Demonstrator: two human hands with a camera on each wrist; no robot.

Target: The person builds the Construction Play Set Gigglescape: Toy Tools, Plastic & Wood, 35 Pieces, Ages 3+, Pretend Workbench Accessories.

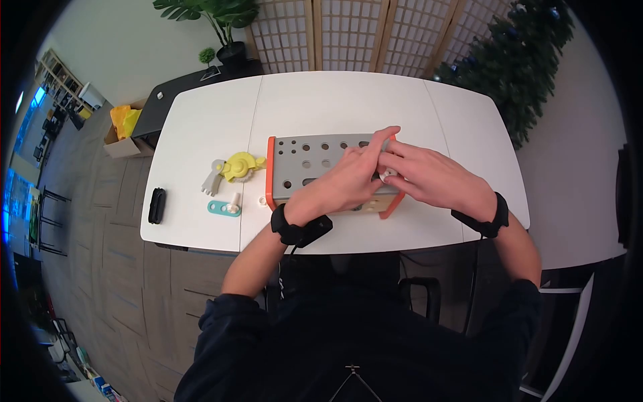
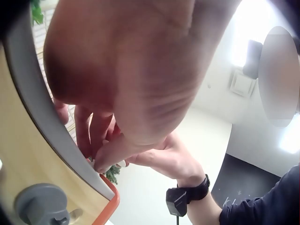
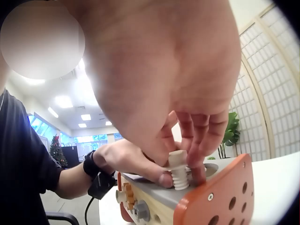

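Screw: pale, short-shafted screw [image 3: 178,158], standing near the right end of the toolbox's grey top panel [image 1: 315,155], just inside the orange end panel [image 3: 220,188]; whether its tip sat in a hole could not be told.
Right hand [image 1: 439,175]: pinched the screw by its upper part, thumb and fingers to either side of the head.
Left hand [image 1: 345,177]: close in against the right, its thumb [image 3: 164,180] low beside the thread; whether its fingers gripped from the far side could not be told.
Weight: likely light, something fingertips alone could steer.
Stiffness: probably rigid, plastic or painted wood by its look, with little to fear from a firm pinch.
Slip: the smooth head might have turned under dry fingertips; the ridged thread seemed to offer more bite.
Best hold: the head, for turning, with a light steadying touch low on the shaft to prevent a tilt.
Panel: apparently stiff, a sound rest for the heel of a hand.
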